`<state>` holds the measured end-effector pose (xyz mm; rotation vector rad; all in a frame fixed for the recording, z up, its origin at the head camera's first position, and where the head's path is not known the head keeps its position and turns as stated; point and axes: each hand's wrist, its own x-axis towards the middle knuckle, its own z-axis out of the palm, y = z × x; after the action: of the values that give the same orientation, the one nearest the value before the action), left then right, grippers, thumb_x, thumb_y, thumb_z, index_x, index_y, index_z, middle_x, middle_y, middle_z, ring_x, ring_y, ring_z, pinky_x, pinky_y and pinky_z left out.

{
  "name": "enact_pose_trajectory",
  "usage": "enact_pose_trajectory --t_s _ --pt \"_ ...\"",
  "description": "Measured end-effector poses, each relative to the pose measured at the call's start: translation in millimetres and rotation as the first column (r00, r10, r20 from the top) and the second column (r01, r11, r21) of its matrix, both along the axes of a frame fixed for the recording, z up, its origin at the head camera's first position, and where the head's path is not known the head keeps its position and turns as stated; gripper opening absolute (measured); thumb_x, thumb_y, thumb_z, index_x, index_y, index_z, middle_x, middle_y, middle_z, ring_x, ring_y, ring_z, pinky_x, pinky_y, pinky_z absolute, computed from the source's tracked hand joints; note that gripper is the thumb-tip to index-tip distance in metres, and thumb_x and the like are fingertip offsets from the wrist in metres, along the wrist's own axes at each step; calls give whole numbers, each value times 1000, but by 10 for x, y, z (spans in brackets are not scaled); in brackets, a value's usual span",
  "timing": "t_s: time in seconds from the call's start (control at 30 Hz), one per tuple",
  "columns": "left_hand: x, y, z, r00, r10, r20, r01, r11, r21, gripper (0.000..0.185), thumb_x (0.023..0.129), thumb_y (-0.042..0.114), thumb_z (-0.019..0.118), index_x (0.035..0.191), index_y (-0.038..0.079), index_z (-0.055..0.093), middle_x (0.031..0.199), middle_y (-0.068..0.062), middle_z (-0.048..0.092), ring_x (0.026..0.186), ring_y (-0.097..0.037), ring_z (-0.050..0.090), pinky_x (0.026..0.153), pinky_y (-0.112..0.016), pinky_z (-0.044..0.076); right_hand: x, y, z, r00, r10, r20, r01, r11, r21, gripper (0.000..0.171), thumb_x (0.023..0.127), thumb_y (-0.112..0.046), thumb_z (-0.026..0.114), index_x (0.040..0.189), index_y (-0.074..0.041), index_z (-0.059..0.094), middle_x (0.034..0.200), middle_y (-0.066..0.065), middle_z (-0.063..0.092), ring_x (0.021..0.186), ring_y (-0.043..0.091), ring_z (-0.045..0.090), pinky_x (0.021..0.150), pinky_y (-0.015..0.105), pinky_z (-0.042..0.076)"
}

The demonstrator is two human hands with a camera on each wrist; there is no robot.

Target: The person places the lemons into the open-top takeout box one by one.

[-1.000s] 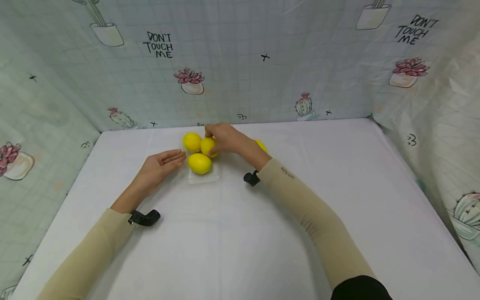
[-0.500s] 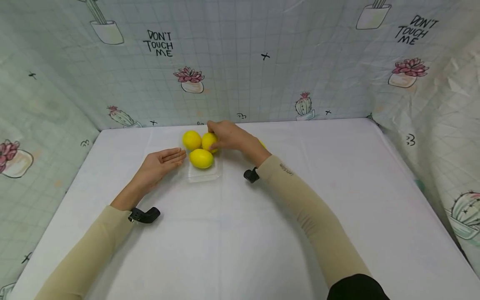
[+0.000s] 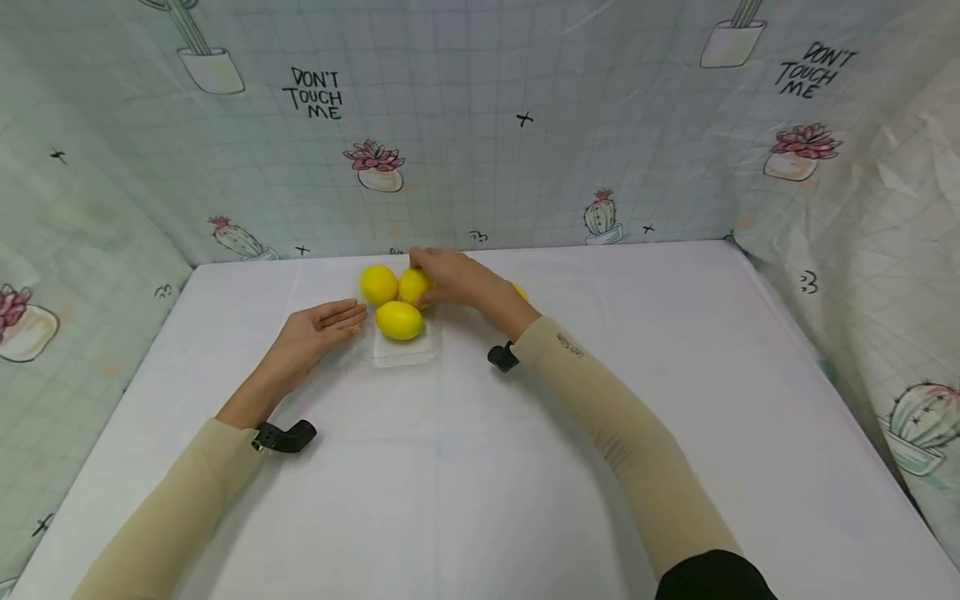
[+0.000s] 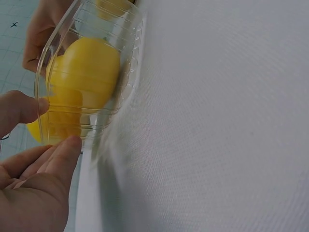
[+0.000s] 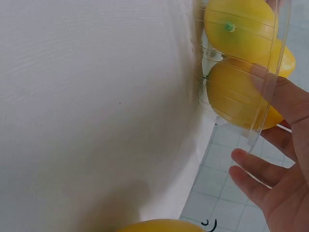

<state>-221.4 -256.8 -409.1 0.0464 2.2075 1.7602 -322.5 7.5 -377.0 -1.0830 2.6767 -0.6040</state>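
Lemons: three in a clear plastic tray (image 3: 405, 354) near the tabletop's (image 3: 525, 467) far edge, left of middle. Right hand (image 3: 453, 279) rests on the back lemon (image 3: 413, 286), fingers curled over it. Front lemon (image 3: 399, 320) and left lemon (image 3: 378, 284) lie free. Left hand (image 3: 315, 332) lies flat, fingers straight, touching the tray's left wall. Fourth lemon (image 3: 520, 292) shows behind the right wrist, outside the tray. Backdrop (image 3: 525, 158) reads "DON'T TOUCH ME" twice.
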Motion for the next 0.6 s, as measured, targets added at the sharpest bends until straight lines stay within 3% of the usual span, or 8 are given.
enact_pose_trajectory --t_s 0.13,0.23,0.5,0.6 --pt "22 5 -7 1000 2 -10 -2 1000 -8 66 103 12 62 159 -1 28 158 -17 42 146 -27 41 106 -24 47 58 106 65 998 -31 48 31 999 11 63 93 -35 76 145 -13 48 150 6 50 134 22 49 116 37 42" --pt "17 14 -9 1000 -4 -16 4 1000 -5 66 103 11 61 159 -1 28 158 -18 42 146 -27 41 106 -25 47 78 262 164 997 -57 60 55 998 34 67 97 -37 71 153 -14 44 159 5 41 146 24 37 123 41 33" --pt "10 23 -6 1000 -6 -15 6 1000 -8 67 103 13 62 159 1 28 158 -17 41 146 -27 41 110 -30 44 144 775 286 999 -37 23 33 987 157 40 102 -21 65 139 -6 61 142 11 60 132 29 52 114 42 44" --pt "19 21 -5 1000 0 -14 0 1000 -11 67 103 13 62 159 1 28 159 -17 41 146 -27 41 110 -30 44 224 949 267 995 -95 22 88 975 205 38 103 -21 64 136 -4 63 137 13 64 124 30 57 109 42 49"
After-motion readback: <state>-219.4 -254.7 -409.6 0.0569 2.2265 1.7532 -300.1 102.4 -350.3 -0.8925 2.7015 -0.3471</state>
